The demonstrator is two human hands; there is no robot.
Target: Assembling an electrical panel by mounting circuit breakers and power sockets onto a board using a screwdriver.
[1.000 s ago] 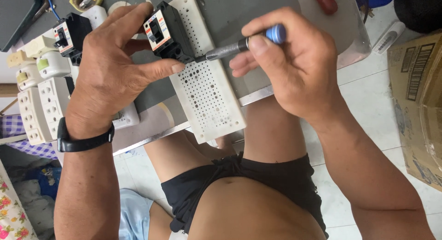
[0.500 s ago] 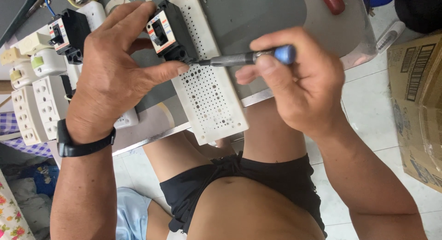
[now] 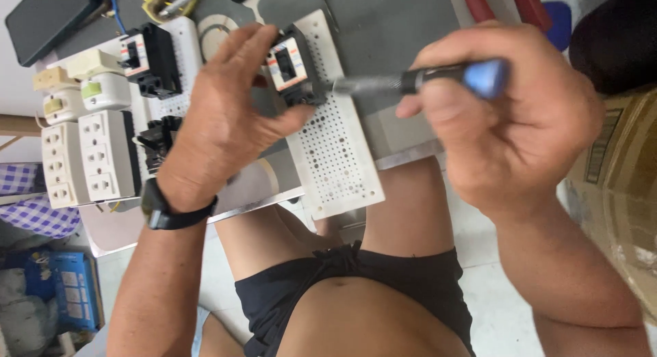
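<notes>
The right hand (image 3: 510,124) is clenched around a screwdriver (image 3: 417,78) with a blue-capped dark handle; the fingers (image 3: 438,100) wrap the grip, and the blurred metal shaft runs leftward to the lower edge of a black circuit breaker (image 3: 291,64). The breaker, with a white and orange face, sits at the top end of a white perforated mounting plate (image 3: 335,158) that lies across the grey worktop (image 3: 390,21) and overhangs its near edge above the person's thighs.

The left hand (image 3: 222,124) rests just beside the breaker on its left. Its thumb (image 3: 291,121) presses on the plate just below the breaker, and its outstretched fingers (image 3: 243,45) reach up past the breaker's left side, so the breaker sits between thumb and fingers. The hand is spread rather than closed; whether the fingers actually grip the breaker cannot be told. A black watch (image 3: 171,210) circles that wrist.

Further left on the worktop lie a second black breaker (image 3: 147,59) on another perforated plate, and several cream-coloured wall sockets (image 3: 85,158) and switches (image 3: 82,83). A cardboard box (image 3: 623,193) stands at the right edge.
</notes>
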